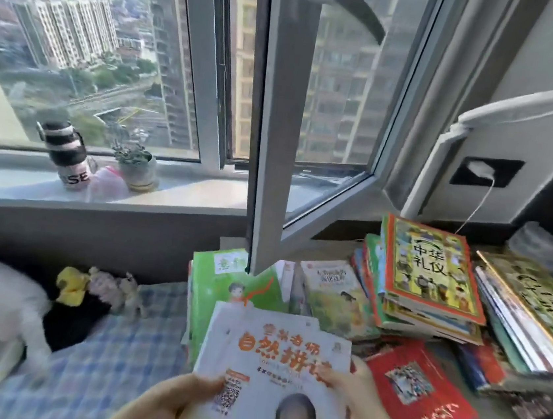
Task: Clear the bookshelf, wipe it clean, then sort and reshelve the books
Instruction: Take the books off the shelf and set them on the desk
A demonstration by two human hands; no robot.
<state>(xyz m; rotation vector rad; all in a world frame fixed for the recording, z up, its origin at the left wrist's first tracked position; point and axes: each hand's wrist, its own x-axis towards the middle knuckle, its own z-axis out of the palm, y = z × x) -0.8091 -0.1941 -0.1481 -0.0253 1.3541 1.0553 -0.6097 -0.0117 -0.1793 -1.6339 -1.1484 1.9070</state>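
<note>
Currently, in the head view, I have both hands on a bundle of thin white booklets (281,354) at six o'clock. The left hand (174,401) grips the lower left corner with its thumb over the cover. The right hand (356,387) pinches the right edge, thumb on top and fingers behind. The hands are apart, with the bundle between them.

Just past the bundle at twelve o'clock, partly beneath it, lies a green book (221,289). From one to three o'clock sit loose piles. A yellow-bordered book (430,271) tops a tilted stack, a red book (419,394) lies just beside the right hand, and more books (529,307) slope at far right. A lamp (445,166) stands behind them. At nine o'clock are plush toys (101,286) on a checked sheet (107,355).

No shelf is in view, so I cannot tell whether it is wiped. I judge this to be the sorting step, with books off the shelf and grouped in piles. The next move calls for choosing the pile that suits these slim booklets and setting them down squarely, gripped firmly so the loose covers do not fan out.
</note>
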